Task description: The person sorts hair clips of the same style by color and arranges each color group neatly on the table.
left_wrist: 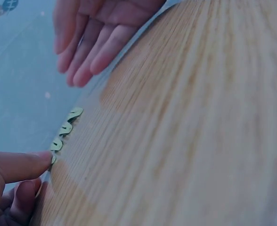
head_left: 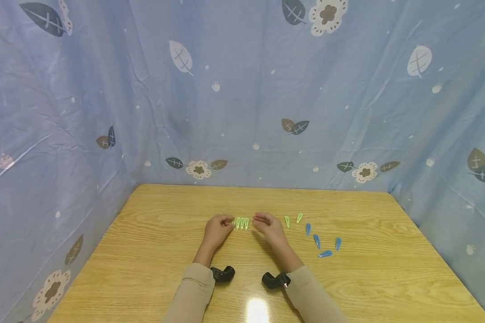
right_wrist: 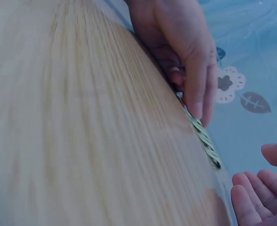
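Left hand pinching 1 green snap hair clip, 3 others lying alongside, right hand hovering, thumb standing apart

Row: four light-green teardrop clips are lying at lower centre, between left hand and right hand.
Pair: two light-green clips are lying right of that hand.
Blue group: four blue teardrop clips are lying lower right.
Backdrop: blue patterned cloth is hanging behind the wood-grain table.
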`<state>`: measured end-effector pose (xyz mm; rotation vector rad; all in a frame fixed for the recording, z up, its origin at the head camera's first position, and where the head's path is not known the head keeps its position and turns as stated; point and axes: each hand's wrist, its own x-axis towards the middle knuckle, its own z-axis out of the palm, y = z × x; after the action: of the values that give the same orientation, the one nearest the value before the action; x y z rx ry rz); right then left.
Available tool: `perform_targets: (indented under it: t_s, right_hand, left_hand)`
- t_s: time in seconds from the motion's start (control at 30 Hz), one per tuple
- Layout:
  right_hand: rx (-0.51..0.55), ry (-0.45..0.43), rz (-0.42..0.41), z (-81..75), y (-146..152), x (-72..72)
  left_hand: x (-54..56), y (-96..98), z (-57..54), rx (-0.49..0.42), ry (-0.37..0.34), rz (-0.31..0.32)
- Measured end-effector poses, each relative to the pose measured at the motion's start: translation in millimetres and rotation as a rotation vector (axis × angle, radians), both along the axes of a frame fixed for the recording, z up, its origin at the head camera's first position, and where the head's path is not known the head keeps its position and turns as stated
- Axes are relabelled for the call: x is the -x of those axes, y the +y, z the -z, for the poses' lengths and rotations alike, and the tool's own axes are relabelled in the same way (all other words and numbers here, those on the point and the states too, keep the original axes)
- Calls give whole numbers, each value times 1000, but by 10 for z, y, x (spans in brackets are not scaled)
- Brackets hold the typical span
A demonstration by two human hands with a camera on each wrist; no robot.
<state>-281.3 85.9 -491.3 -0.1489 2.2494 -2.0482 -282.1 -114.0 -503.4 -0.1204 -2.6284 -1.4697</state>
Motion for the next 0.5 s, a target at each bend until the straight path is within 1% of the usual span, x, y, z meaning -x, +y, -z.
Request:
perform_targets:
  t_s: [0.1, 0.27, 0.4, 0.5]
  right_hand:
    - [-9, 18, 4, -18, 92, -5]
    - [-45, 45, 43, -77, 300, -19]
    - [-88, 59, 90, -146, 552, 23]
    - [-120, 63, 136, -208, 770, 56]
  left_hand:
    - [4, -4, 10, 6, 8, 1]
    - [1, -10, 15, 7, 13, 3]
    - [-1, -10, 8, -1, 23, 9]
    - [-10, -11, 5, -13, 9, 13]
